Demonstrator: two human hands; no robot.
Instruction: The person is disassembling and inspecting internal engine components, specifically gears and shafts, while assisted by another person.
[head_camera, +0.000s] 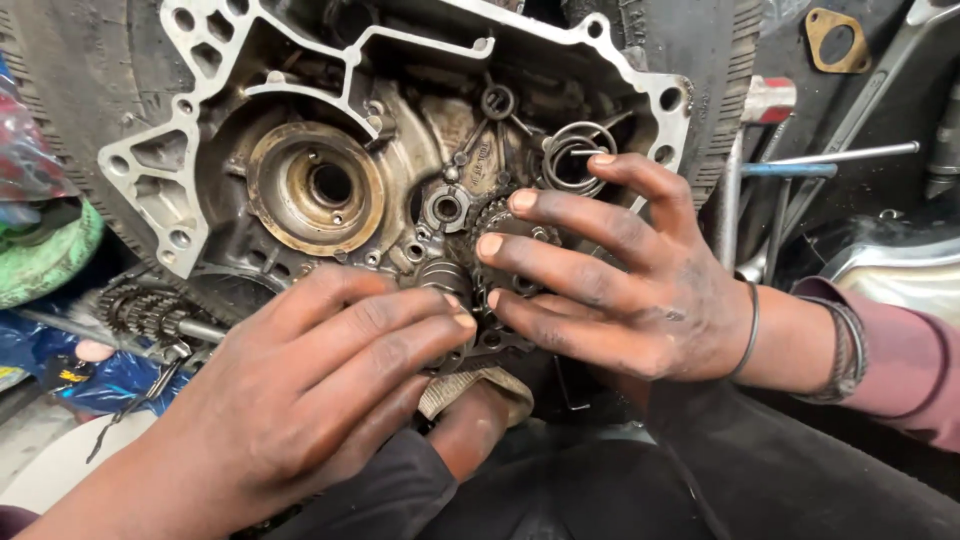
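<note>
Aluminium engine case (190, 150), greasy, fills the upper frame; the gear cluster (470, 265) sits at centre, under both your hands. Your left hand (320, 390) has its fingers (400, 320) nearly closed, pressing on the lower gear; your right hand (620, 290) spreads its fingers (560, 215) wide over the upper gear. Judgement: press evenly, keep shafts square. Count: one case, one bearing seat (315, 185), one coil spring (575, 155), one loose gear shaft (150, 315) at left, two hands.

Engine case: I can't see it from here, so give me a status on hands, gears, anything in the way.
Left hand and right hand both on the gear cluster in the open engine case. Fingers cover the gears. Coil spring just above right fingertips.
</note>
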